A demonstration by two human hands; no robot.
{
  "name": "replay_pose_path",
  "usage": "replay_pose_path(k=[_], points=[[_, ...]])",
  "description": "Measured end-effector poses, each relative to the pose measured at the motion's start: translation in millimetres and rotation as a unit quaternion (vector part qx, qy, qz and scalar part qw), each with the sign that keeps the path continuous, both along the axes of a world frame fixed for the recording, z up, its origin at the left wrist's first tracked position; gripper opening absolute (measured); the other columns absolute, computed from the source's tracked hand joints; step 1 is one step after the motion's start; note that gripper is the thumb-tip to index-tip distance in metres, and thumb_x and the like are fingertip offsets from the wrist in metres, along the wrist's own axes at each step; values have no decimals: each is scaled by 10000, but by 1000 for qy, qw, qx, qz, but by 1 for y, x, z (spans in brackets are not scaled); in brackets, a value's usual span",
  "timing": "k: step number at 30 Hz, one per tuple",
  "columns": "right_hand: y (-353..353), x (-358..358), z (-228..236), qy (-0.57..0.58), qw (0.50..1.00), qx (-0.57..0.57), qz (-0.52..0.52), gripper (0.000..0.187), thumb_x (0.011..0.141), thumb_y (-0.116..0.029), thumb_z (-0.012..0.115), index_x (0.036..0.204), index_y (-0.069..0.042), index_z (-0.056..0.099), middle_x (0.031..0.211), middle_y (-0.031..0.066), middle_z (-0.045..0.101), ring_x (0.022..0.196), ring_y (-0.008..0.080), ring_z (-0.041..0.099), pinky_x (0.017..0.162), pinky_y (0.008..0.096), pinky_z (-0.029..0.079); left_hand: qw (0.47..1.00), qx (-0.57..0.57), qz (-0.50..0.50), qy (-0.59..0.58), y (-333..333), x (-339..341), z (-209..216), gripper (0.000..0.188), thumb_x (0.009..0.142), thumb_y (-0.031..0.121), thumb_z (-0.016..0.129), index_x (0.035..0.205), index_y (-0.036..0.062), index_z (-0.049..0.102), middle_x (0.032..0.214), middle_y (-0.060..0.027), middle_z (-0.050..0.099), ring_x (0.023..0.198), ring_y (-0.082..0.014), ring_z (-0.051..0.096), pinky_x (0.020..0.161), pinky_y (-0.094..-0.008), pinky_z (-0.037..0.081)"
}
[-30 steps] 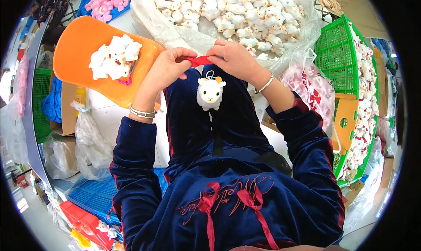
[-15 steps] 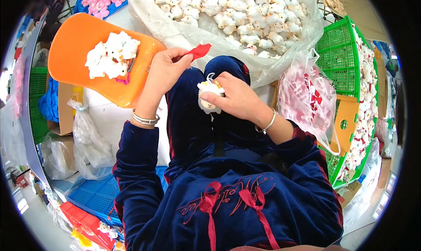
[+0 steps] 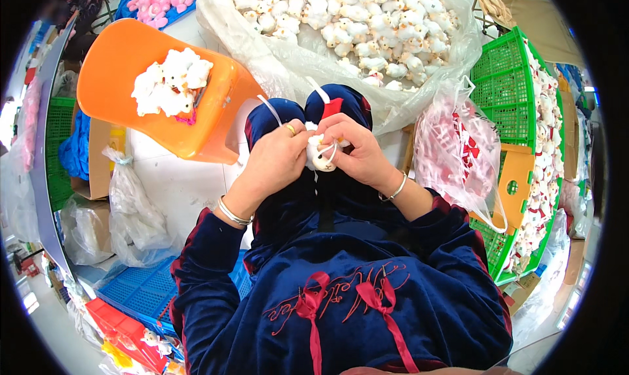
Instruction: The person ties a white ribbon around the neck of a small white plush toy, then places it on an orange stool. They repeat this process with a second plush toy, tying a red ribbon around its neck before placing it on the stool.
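Note:
Over my lap, a small white plush toy (image 3: 321, 160) with a pale face is held between my two hands. My left hand (image 3: 278, 157) is closed in a pinch at the toy's side, and a thin white ribbon (image 3: 269, 109) sticks up from its fingertips. With bent, closed fingers, my right hand (image 3: 362, 151) pinches a white ribbon loop (image 3: 328, 150) against the toy. A piece of red cloth (image 3: 333, 107) shows just beyond the right fingers, with another white ribbon end (image 3: 318, 89) above it. The fingers partly hide the toy's body.
An orange chair (image 3: 105, 67) at the left bears several white plush toys (image 3: 175, 80). Ahead lies a large clear plastic sheet (image 3: 229, 47) heaped with white toys (image 3: 367, 28). On the right are a plastic bag (image 3: 452, 152) with red pieces and a green crate (image 3: 504, 93).
My left hand has come in from the left with the red cloth to meet the toy. The cloth now lies beyond my right fingers, and white ribbon ends show. The chair looks slightly shifted.

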State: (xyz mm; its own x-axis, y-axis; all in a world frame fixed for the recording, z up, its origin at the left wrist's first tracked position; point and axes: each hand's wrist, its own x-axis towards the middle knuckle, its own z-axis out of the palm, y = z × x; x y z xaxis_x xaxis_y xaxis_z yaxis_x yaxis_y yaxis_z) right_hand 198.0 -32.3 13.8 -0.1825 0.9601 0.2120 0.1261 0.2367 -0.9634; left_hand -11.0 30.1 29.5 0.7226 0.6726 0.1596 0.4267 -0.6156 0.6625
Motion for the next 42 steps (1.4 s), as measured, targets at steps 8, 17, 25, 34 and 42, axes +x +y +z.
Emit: replay_pose_path(k=[8,17,25,34,42], points=[[9,0,41,273,946,-171,-33,207,958,-73,694,1151,-27,635,1038,27,640,849,104,620,709,239,504,983,-150,40,-102,-9,-1,10,459,782,157,848,1176,21,655,1047,-117,651,944,-286,680,851,-366,539],[22,32,22,128,941,-311,-45,505,1092,-469,478,1207,-32,704,1055,42,716,917,96,619,708,251,512,888,-404,14,-218,-16,-12,20,486,830,119,848,1263,20,650,1159,-27,707,1076,-118,649,970,-308,510],[12,12,24,124,976,-159,-82,168,989,-127,707,1054,14,773,913,1,717,785,73,597,720,237,492,841,-465,52,-271,-17,-15,9,412,956,95,729,1340,-9,624,1230,-84,717,1092,-159,697,977,-320,550],[0,-4,17,-135,987,-25,-89,121,904,-56,696,997,11,731,944,143,715,837,319,693,741,368,546,852,-455,201,-164,-15,-9,1,355,944,248,772,1150,-37,727,1036,-63,760,923,-118,695,834,-268,540],[-4,-5,4,-275,959,33,-57,179,950,-176,648,912,-11,707,917,143,647,839,340,652,736,423,523,907,-330,260,17,-18,-21,3,452,828,409,857,854,-25,731,745,-74,705,676,-111,629,628,-287,500]])
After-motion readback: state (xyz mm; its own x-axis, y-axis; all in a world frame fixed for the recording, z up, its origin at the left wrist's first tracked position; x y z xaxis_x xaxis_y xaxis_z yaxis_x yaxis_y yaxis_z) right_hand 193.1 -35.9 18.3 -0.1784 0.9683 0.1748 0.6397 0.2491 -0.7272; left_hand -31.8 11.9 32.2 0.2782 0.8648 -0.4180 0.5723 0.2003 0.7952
